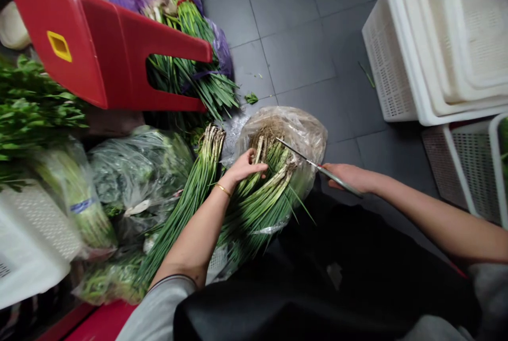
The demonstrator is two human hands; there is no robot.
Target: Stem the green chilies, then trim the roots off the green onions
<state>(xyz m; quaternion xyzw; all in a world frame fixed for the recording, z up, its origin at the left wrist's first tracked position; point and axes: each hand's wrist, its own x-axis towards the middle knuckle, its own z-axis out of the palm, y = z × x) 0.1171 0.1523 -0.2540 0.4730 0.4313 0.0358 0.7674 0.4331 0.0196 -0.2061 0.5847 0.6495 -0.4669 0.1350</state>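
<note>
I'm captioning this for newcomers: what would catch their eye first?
Probably the bright red stool at upper left. Near the centre, the right grip holds a slim bladed tool, angled towards the roots of green onions on clear plastic. At upper right, stacked white baskets stand out against dark tiles.

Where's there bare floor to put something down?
The grey floor between the purple bag and the white baskets, beyond the clear bag of green onions, is mostly bare. On the left it's crowded: red stool and bagged vegetables.
</note>
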